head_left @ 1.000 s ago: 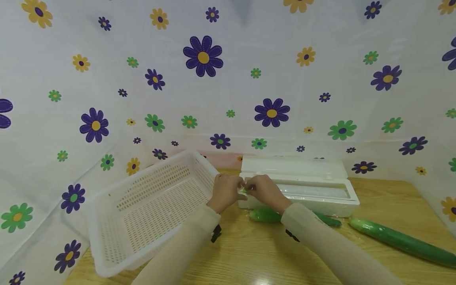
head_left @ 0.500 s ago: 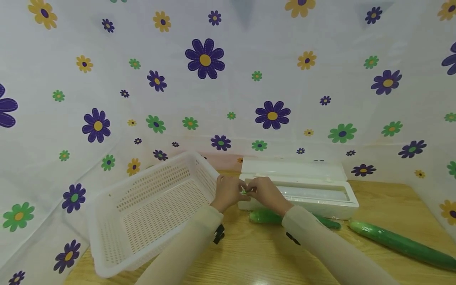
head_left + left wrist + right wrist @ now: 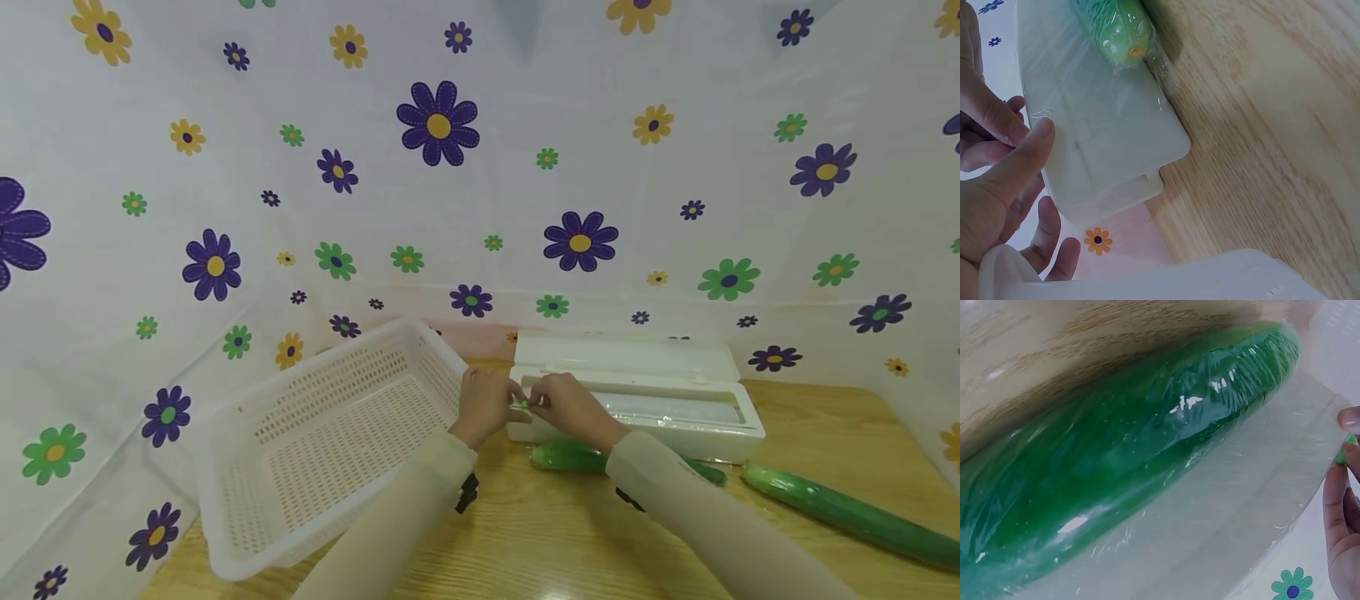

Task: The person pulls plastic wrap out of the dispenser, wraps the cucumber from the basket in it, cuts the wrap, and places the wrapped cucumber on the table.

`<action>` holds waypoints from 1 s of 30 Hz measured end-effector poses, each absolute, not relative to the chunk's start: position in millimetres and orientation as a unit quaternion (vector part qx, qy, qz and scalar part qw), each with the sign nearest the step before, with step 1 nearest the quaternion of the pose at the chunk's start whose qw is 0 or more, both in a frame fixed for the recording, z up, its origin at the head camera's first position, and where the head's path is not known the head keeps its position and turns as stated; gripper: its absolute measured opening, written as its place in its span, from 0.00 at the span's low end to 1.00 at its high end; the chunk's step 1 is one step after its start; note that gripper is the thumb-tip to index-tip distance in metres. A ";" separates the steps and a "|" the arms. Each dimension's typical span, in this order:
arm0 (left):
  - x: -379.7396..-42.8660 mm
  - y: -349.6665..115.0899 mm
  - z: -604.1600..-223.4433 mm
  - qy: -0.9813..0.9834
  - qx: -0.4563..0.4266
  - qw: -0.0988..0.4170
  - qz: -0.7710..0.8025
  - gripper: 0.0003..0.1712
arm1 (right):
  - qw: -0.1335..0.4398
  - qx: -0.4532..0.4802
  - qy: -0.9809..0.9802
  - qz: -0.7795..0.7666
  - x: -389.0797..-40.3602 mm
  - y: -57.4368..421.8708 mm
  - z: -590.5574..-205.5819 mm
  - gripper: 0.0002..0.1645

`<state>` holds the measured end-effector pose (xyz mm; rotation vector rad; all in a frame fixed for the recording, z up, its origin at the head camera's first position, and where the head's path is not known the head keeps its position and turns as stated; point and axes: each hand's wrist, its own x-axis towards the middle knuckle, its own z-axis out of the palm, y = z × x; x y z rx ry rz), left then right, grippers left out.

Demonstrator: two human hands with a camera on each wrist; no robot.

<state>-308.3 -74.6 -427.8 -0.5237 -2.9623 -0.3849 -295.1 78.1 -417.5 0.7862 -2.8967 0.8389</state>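
A long white cling film dispenser [image 3: 637, 429] stands with its lid raised and a film roll [image 3: 667, 408] inside. At its left front corner my left hand [image 3: 483, 404] pinches a small green piece [image 3: 1348, 450], which looks like the film cutter's slider. My right hand [image 3: 573, 408] meets it there, its fingertips pinching at the same piece. A film-covered cucumber [image 3: 566, 456] lies along the dispenser's front, partly hidden by my right forearm. Clear film [image 3: 1079, 106] stretches over the dispenser's front beside the cucumber in the left wrist view.
A white slotted plastic basket [image 3: 337, 442] stands at the left, its right corner close to my left hand. A second cucumber [image 3: 847, 508] lies on the wooden table [image 3: 555, 533] at the right. A flower-print sheet [image 3: 480, 192] hangs behind.
Both hands stay at the dispenser's left corner, with small shifts of the fingers. The whole scene drifts slightly right as the head view turns.
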 end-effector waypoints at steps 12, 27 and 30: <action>-308.7 -78.1 -423.1 -0.975 -0.163 0.050 -0.144 0.16 | 0.017 0.264 -0.934 0.238 -289.4 122.6 -415.6 0.02; -305.9 -77.6 -425.2 -0.972 -0.162 0.044 -0.163 0.14 | 0.036 0.242 -0.940 0.239 -271.2 198.4 -420.7 0.04; -304.8 -74.7 -425.8 -0.971 -0.166 0.040 -0.168 0.14 | 0.032 0.234 -0.943 0.233 -269.1 203.0 -421.1 0.05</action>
